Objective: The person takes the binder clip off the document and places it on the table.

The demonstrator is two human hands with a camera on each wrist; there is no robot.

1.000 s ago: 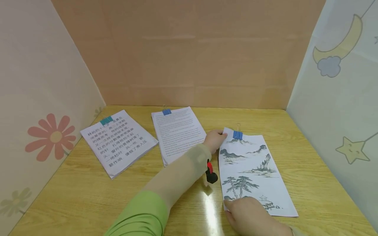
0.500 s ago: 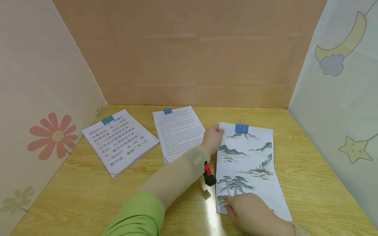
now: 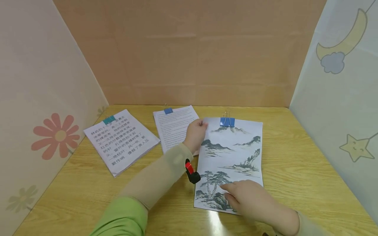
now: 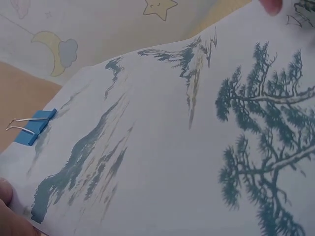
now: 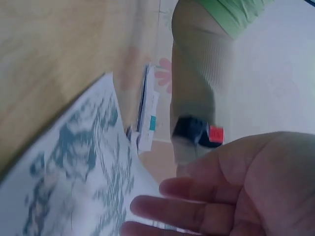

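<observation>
My left hand (image 3: 195, 136) pinches the upper left edge of a clipped stack of paper (image 3: 233, 154) whose top sheet bears an ink landscape of mountains and pines. A blue binder clip (image 3: 227, 122) grips the stack's top edge, its wire handles standing up. In the left wrist view the thumb (image 4: 6, 194) lies at the corner near the clip, and the sheet slopes across the frame. My right hand (image 3: 251, 200) is over the lower right part of the picture with the index finger extended towards the pines. The right wrist view shows its fingers (image 5: 170, 212) loosely extended, gripping nothing.
Left of the landscape stack lies a stack of printed text (image 3: 174, 127) with a blue clip, partly behind my left hand. Farther left is a stack with large characters (image 3: 121, 144) and a teal clip (image 3: 109, 120). Patterned panels (image 3: 333, 98) enclose the wooden table (image 3: 307, 183).
The landscape stack has shifted left and slightly away from me, turning straighter, with my left hand moving along. My right hand has let go of its lower left edge, fingers now over the picture.
</observation>
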